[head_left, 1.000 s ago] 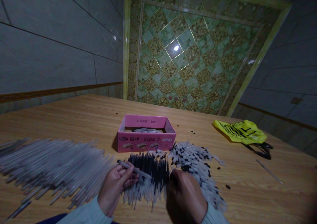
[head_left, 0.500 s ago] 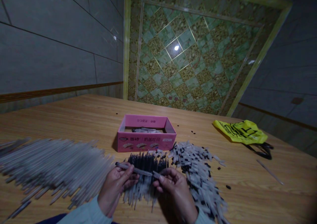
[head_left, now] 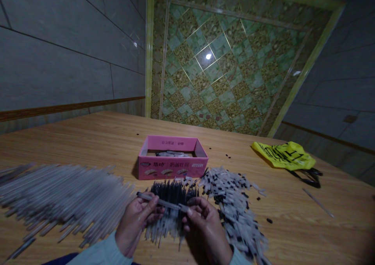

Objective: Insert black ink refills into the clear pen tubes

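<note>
My left hand [head_left: 137, 222] is closed on a translucent pen [head_left: 162, 202] with a black end at the left and its tip pointing right. Between the fingertips of my right hand [head_left: 206, 226] is a small clear pen cap [head_left: 184, 208]. Its mouth is at the pen's tip; how far the tip sits inside cannot be made out. Below and behind both hands lies a row of dark-tipped refills [head_left: 172, 192], partly covered by the fingers. Beside my right hand spreads a heap of loose caps and black plugs [head_left: 240, 214].
Left of my hands lies a wide pile of clear pen barrels [head_left: 67, 198]. A pink box [head_left: 172, 169] with pens inside stands beyond the refills. Farther right are a yellow bag [head_left: 285, 155] with black straps and a single thin stick [head_left: 318, 202] on the wooden table [head_left: 96, 140].
My right hand has shifted slightly left, bringing the cap from just off the pen's tip to meet it. My left hand and the pen stay nearly in place.
</note>
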Available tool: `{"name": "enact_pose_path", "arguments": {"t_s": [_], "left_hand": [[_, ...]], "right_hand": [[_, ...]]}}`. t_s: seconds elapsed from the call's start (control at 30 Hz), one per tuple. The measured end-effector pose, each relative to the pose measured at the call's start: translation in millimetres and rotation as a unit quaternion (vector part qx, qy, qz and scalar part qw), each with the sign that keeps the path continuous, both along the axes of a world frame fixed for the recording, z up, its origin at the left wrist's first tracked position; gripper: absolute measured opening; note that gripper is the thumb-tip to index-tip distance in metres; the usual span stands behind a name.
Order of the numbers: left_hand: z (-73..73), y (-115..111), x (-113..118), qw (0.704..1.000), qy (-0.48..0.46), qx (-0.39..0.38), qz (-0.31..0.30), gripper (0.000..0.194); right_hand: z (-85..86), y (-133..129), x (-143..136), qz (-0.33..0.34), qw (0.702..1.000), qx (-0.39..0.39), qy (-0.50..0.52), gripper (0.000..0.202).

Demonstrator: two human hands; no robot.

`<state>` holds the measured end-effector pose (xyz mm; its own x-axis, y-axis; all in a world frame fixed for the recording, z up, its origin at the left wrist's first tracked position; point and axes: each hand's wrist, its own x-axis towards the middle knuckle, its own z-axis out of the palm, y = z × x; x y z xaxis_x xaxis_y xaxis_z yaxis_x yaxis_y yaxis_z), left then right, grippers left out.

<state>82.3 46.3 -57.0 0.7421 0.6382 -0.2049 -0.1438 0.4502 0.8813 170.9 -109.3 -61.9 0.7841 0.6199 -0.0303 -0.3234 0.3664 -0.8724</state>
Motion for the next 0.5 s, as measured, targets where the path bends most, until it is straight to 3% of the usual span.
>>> {"name": "enact_pose_path", "arguments": {"t_s": [0.13, 0.3, 0.5], "left_hand": [[-3.8, 0.6, 0.5, 1.0, -0.001, 0.008, -0.006, 0.043], [-8.4, 1.2, -0.3, 0.999, -0.01, 0.032, -0.036, 0.033], [-7.0, -1.5, -1.9, 0.993, -0.024, 0.061, -0.094, 0.025]], "right_hand": [[-10.5, 0.0, 3.6, -0.009, 0.996, -0.038, -0.081, 0.031], [-18.8, -2.4, 7.8, -0.055, 0.963, -0.123, -0.232, 0.023], [-20.5, 2.2, 0.2, -0.032, 0.976, -0.119, -0.179, 0.025]]}}
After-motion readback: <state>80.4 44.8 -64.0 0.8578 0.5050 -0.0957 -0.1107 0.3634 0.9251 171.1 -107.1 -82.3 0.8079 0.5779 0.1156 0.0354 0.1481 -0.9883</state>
